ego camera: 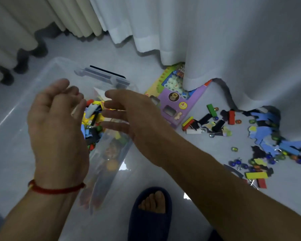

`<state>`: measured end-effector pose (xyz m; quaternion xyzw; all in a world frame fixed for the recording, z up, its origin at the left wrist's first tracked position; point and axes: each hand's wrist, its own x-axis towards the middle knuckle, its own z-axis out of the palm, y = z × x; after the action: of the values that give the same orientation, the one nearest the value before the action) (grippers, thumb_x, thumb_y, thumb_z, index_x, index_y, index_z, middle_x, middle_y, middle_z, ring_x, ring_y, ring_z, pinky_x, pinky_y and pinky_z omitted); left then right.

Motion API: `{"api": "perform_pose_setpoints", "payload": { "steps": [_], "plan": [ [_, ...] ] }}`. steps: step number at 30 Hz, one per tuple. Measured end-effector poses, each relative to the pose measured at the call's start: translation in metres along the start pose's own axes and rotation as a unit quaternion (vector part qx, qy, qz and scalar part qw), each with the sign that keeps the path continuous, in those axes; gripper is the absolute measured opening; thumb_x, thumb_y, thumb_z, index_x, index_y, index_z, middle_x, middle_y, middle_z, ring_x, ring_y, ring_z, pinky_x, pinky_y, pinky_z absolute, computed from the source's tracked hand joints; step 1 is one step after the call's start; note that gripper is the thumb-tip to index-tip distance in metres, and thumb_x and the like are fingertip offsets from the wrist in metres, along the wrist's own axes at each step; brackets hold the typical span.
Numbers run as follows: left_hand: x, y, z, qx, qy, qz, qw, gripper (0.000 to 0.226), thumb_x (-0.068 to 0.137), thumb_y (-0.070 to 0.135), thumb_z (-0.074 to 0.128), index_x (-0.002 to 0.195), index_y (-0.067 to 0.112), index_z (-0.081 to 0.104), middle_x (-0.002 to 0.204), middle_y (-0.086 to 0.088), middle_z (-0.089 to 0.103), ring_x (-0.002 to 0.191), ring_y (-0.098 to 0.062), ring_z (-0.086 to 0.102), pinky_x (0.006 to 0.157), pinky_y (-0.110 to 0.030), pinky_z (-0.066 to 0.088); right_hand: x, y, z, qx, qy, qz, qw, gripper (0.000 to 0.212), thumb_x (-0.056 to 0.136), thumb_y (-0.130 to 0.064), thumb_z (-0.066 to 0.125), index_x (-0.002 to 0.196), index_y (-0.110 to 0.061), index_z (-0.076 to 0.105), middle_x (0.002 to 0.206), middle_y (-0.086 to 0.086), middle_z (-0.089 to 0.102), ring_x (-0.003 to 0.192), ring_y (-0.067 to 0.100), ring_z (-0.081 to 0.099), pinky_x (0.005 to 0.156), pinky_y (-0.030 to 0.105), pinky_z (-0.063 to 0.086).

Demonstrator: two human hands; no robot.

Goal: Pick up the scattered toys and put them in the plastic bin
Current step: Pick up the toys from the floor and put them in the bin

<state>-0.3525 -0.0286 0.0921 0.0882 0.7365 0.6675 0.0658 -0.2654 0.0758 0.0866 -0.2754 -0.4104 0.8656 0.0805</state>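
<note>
1. Clear plastic bin (33,87) on the pale floor, left of centre. Taken as landmark.
2. Inside the bin, at its right end: a heap of toys (94,117), yellow, blue, black and red pieces mixed.
3. Left hand (57,119) above the bin, fingers loosely spread, holding nothing. Red string bracelet (56,188) on that wrist.
4. Right hand (129,115) above the bin's right end, fingers straight and apart, pointing left toward the left hand. Nothing in it.
5. The two hands are close together over the heap, apart from each other.
6. Right of the bin, on the floor: a purple and green toy box (177,96), partly under the white curtain (233,49).
7. Further right of the bin: scattered toys (261,141), coloured blocks, blue foam pieces and glass marbles, some at the curtain's hem.
8. Near side of the bin: a foot in a dark slipper (149,214).
</note>
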Motion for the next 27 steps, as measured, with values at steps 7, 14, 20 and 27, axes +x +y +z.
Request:
{"api": "perform_pose_setpoints", "payload": {
  "steps": [7,14,20,27],
  "plan": [
    [-0.088,-0.029,0.085,0.094,-0.254,0.106,0.957,0.031,0.078,-0.002,0.060,0.098,0.022,0.064,0.098,0.005,0.067,0.092,-0.007,0.064,0.078,-0.014,0.050,-0.025,0.061,-0.176,-0.425,0.329,-0.039,0.843,0.013,0.090,-0.017,0.058,0.101,-0.018,0.067,0.099,-0.002,0.068,0.090,0.016,0.063,0.079,0.035,0.054],
    [-0.083,-0.156,0.163,0.378,-0.450,0.207,0.782,0.055,0.083,0.011,0.065,0.135,0.013,0.049,0.134,-0.008,0.046,0.116,-0.027,0.049,0.099,-0.041,0.044,-0.010,0.078,-0.272,-0.720,0.266,0.025,0.641,0.073,0.081,-0.027,0.069,0.146,-0.029,0.035,0.147,0.012,0.031,0.127,0.040,0.035,0.094,0.054,0.048],
    [-0.090,-0.191,0.208,0.608,-0.391,0.278,0.633,0.082,0.081,0.028,0.075,0.146,0.013,0.027,0.142,-0.023,0.035,0.116,-0.040,0.048,0.088,-0.041,0.049,0.011,0.077,-0.282,-0.771,0.194,-0.018,0.606,0.070,0.081,-0.031,0.070,0.143,-0.030,0.040,0.135,0.011,0.039,0.115,0.034,0.039,0.085,0.044,0.049],
    [-0.072,-0.214,0.206,0.509,-0.426,0.292,0.689,0.040,0.078,0.021,0.077,0.109,0.003,0.059,0.108,-0.020,0.053,0.098,-0.038,0.052,0.084,-0.045,0.047,0.004,0.093,-0.305,-0.762,0.218,-0.078,0.605,0.045,0.089,-0.033,0.062,0.130,-0.019,0.051,0.123,0.012,0.049,0.106,0.035,0.043,0.081,0.046,0.051]
  ]
}}
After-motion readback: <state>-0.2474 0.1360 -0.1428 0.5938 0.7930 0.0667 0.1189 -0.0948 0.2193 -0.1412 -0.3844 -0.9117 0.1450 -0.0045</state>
